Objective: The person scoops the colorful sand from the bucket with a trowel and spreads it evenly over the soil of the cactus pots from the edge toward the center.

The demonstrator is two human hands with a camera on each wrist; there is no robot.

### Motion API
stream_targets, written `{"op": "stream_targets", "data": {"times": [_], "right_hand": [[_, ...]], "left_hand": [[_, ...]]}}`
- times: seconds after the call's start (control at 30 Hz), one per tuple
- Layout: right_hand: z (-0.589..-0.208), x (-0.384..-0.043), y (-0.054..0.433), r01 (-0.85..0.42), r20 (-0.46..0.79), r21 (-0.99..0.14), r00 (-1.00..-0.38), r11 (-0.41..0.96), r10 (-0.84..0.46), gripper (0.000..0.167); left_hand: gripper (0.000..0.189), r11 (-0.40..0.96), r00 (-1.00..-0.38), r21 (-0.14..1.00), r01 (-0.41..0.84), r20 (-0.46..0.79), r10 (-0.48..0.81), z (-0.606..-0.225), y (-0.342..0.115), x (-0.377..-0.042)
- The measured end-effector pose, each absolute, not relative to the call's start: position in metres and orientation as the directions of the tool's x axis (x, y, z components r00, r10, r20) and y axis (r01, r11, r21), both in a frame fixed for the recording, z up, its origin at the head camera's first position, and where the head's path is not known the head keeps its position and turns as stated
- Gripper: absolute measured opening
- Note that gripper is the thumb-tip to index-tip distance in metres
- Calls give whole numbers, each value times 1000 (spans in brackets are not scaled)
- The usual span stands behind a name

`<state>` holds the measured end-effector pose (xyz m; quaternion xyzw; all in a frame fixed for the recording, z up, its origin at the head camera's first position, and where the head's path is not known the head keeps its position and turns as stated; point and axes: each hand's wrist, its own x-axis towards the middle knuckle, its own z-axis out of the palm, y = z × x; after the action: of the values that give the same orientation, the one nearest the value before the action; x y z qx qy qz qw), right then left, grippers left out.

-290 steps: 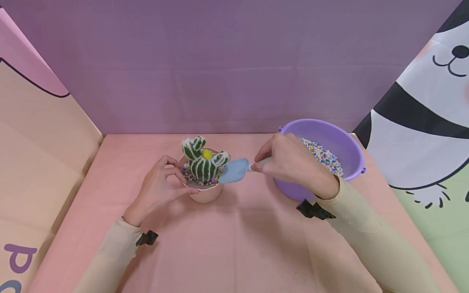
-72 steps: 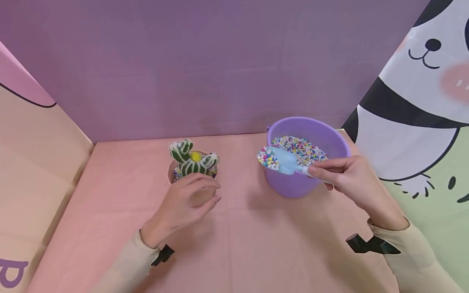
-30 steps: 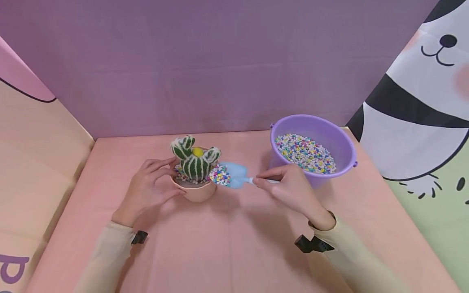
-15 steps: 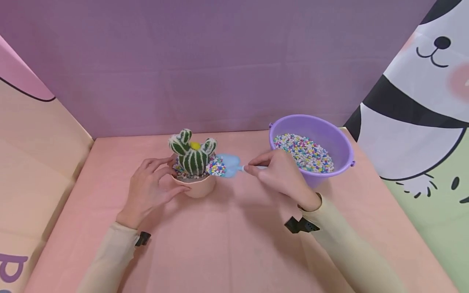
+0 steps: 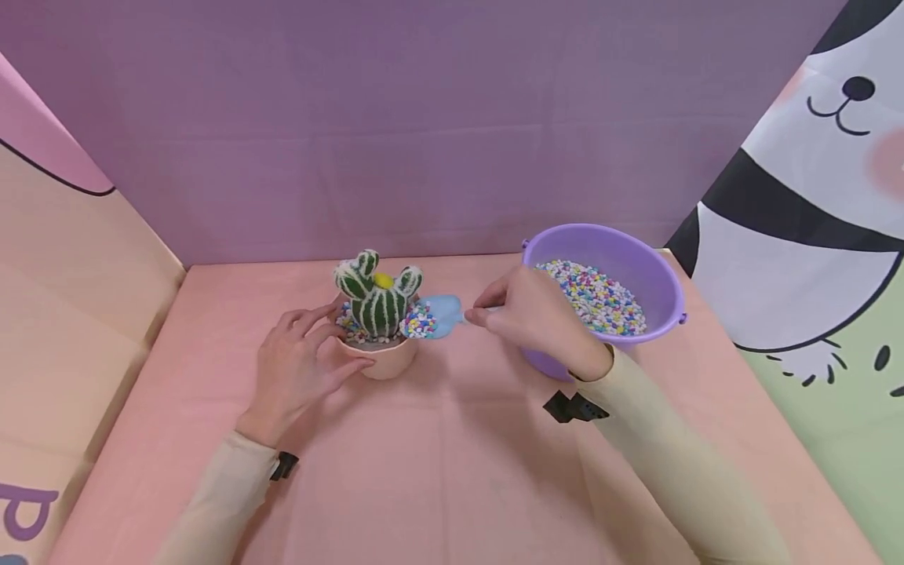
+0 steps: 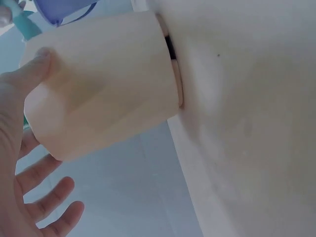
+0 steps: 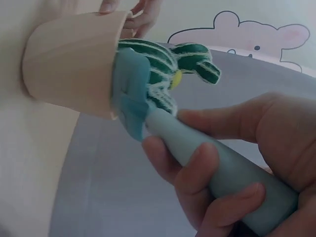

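A pale peach flowerpot [image 5: 388, 362] holds a green, white-striped toy cactus [image 5: 379, 314] with a yellow ball on it. Small coloured pebbles lie around the cactus base, with grey fill showing at the front. My left hand [image 5: 293, 373] steadies the flowerpot at its left rim, thumb in front and fingers behind. In my right hand [image 5: 537, 318] is a light-blue toy shovel [image 5: 446, 315], its handle [image 7: 212, 163] wrapped by thumb and fingers in the right wrist view. Coloured pebbles [image 5: 420, 322] fill the blade's tip, which overlaps the pot's right rim.
A purple bucket [image 5: 660, 302], partly filled with coloured pebbles, stands at the right behind my right forearm. Pink cloth [image 5: 424, 471] covers the table. A purple panel [image 5: 424, 133] rises at the back, with printed panels at both sides.
From over the bucket, the loaded shovel has come left to the pot's right rim, lifting slightly lately. My left hand has moved from in front of the pot to its left rim.
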<state>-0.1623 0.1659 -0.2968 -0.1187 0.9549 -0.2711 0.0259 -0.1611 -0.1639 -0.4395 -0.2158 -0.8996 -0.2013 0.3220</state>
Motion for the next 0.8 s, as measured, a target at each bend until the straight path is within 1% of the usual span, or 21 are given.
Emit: {"op": "stream_targets", "data": {"times": [0.07,0.17,0.33,0.53,0.6,0.67,0.8], "right_hand": [[-291,-165,162,-224,3,-502,-966,836,-257,11],[-284,-168,158,-247,-5,-467,-959,849,-282,11],[-277,-172,153,-283,-5,-446,-948,849,-318,11],[-274,-173,152,-288,-4,-443,-946,849,-324,11],[-273,-173,152,-286,-6,-438,-947,852,-321,11],[-273,-172,151,-289,-5,-431,-947,855,-322,11],[-273,-172,150,-294,-4,-423,-945,857,-326,12]], "left_hand": [[57,830,-692,214,515,675,256,-440,-162,-161],[58,830,-696,220,512,672,252,-440,-161,-160],[55,795,-730,294,530,636,251,-438,-168,-162],[56,721,-757,378,581,577,308,-439,-182,-173],[53,700,-761,403,590,566,316,-439,-185,-176],[50,685,-761,419,596,568,314,-438,-186,-177],[47,688,-753,413,596,584,302,-437,-186,-175]]}}
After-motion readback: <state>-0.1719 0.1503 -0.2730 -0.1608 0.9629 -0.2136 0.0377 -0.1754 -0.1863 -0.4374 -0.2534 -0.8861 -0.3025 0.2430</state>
